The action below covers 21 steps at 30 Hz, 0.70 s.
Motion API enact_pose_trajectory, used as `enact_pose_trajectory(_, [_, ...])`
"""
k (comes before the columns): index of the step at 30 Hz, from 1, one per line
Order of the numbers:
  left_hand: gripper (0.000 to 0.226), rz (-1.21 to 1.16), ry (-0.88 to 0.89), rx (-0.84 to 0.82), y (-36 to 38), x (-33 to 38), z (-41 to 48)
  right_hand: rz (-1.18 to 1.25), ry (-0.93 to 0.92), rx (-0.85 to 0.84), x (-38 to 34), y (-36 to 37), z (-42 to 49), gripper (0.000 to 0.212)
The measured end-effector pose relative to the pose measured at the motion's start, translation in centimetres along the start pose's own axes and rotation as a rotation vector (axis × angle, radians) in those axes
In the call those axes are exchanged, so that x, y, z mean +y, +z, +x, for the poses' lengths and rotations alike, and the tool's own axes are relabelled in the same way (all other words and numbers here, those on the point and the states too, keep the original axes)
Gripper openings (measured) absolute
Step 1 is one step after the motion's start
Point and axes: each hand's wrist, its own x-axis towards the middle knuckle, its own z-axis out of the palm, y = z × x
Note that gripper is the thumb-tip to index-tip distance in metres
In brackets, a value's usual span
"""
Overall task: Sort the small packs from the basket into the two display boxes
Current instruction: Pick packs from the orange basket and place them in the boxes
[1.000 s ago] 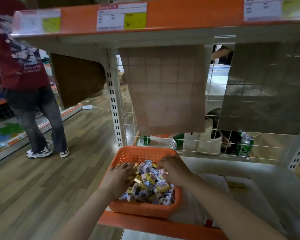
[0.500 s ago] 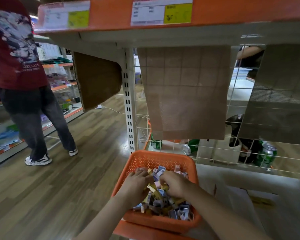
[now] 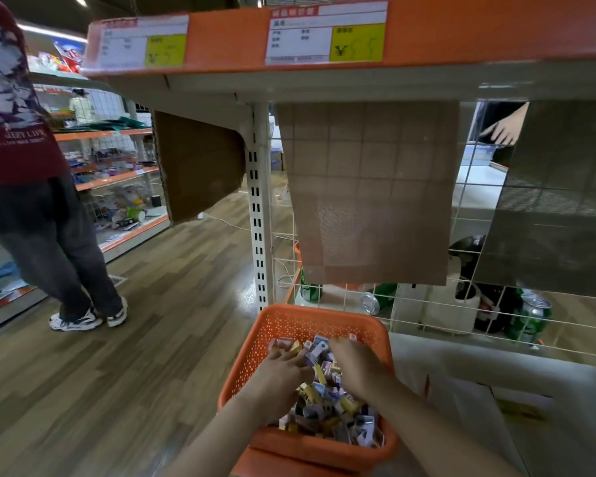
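Orange perforated basket (image 3: 319,318) is sitting at the front left corner of the lower shelf (image 3: 444,356), its near wall reaching the shelf's orange front edge. Small packs (image 3: 327,401) are lying loose in a heap inside it: yellow, blue, white and pink mixed, stacked deepest toward the near wall. Both hands are in the heap. Left grip (image 3: 276,380) is lying knuckles-up on the left side of the pile, fingers bending down among the packs near the far wall. Right grip (image 3: 358,366) is covering the right side, fingers dipping into the pile. Fingertips are buried or blurred on both, so I can't tell whether either grip is grasping a pack or just touching. The two grips are sitting close together, with a strip of packs showing between them. Right of the basket on the same shelf, pale box shapes (image 3: 468,404) are showing, too blurred to identify. Behind the basket, a wire grid panel (image 3: 461,304) is backing the shelf, with green cans (image 3: 530,318) standing beyond it. A brown mesh sheet (image 3: 369,191) is hanging under the upper shelf (image 3: 461,32), which is carrying price labels (image 3: 327,36). At the left, a person in a red T-shirt (image 3: 18,132) is standing on the wood floor (image 3: 135,356), well apart from the basket.
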Motion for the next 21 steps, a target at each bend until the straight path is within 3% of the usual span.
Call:
enact_pose_trajectory(3, [0.04,0.022,0.024,-0.022,0.1,0.4,0.4,0.102,-0.046,0.031,1.3,-1.5,0.1,0.034])
enact_pose_trajectory(13, [0.039,0.202,0.015,-0.036,0.6,1.9,2.6,0.308,-0.085,0.048,3.7,-4.8,-1.3,0.061])
enact_pose_trajectory(16, [0.034,0.278,0.044,-0.084,0.4,2.1,2.8,0.311,-0.101,0.067,4.3,-4.9,-1.7,0.055])
enact_pose_trajectory(21, [0.033,0.068,-0.037,-0.131,-0.7,1.5,2.1,0.297,-0.13,0.117,4.9,-5.1,-2.3,0.05])
